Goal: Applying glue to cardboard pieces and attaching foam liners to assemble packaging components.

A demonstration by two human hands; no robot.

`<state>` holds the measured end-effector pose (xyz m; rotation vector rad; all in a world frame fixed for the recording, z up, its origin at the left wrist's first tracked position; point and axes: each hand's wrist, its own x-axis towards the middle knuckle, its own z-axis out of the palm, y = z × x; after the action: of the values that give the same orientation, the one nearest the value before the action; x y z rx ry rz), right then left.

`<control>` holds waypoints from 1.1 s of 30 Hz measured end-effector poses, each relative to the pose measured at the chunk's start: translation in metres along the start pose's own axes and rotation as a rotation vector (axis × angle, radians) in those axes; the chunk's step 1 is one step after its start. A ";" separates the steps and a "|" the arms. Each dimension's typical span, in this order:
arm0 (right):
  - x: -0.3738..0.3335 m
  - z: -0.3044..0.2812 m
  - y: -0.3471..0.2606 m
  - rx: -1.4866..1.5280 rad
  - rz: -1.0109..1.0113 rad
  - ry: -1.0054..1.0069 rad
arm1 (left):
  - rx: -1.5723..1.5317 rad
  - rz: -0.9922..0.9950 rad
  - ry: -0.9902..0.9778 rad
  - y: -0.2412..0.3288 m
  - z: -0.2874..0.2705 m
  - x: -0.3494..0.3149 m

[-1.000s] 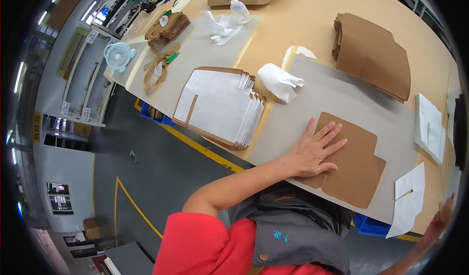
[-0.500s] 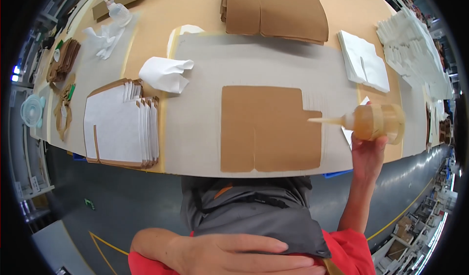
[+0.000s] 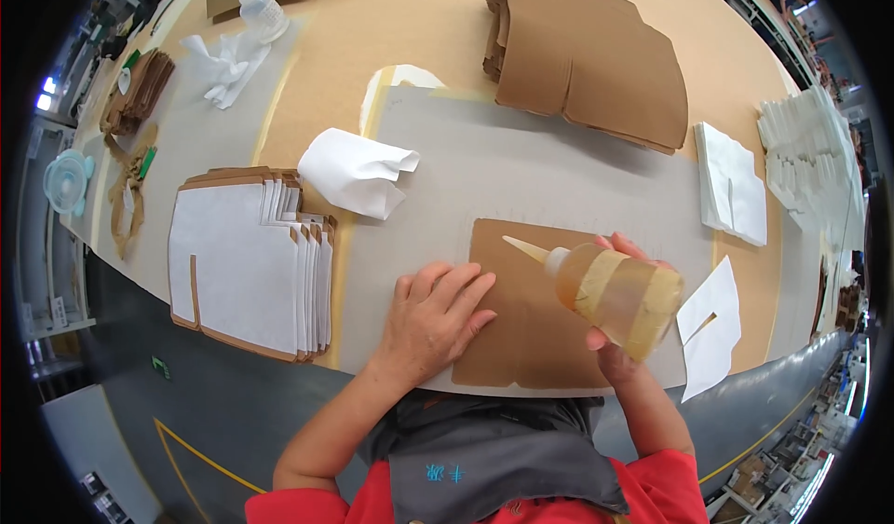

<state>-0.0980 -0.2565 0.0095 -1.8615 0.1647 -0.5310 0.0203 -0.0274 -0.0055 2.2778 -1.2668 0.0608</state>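
Note:
My right hand [image 3: 618, 364] grips a squeeze bottle [image 3: 605, 282] of amber liquid, wrapped with yellowish tape. The bottle is tilted, its pale pointed nozzle aimed to the upper left above a flat brown panel [image 3: 517, 347]. That panel lies on the grey table mat near the front edge; bottle and hand hide much of its right side. My left hand [image 3: 433, 324] rests flat, fingers apart, at the panel's left edge. Just right of the bottle lies a white slit sheet [image 3: 715, 324], partly past the mat's edge.
A stack of white-faced brown panels [image 3: 237, 254] sits at left, beside a crumpled white cloth [image 3: 358, 172]. Brown panels [image 3: 596, 63] are piled at the back. White pieces [image 3: 731, 184] are stacked at right. Another squeeze bottle [image 3: 263, 16] stands far left.
My left hand has come up from my lap onto the panel's left edge. My right hand has carried the bottle leftward over the panel, uncovering the white sheet. The view has shifted.

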 end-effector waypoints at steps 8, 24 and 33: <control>0.011 0.015 0.017 -0.112 -0.060 -0.100 | -0.061 -0.058 -0.030 -0.001 -0.003 0.001; 0.009 0.016 0.014 -0.075 -0.287 -0.059 | -0.073 -0.061 -0.041 -0.002 -0.004 0.001; -0.007 -0.012 0.019 -0.198 -0.332 0.031 | -0.061 -0.057 -0.046 -0.001 -0.004 0.000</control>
<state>-0.1067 -0.2710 -0.0071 -2.0887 -0.0764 -0.7954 0.0218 -0.0254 -0.0026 2.2731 -1.2094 -0.0509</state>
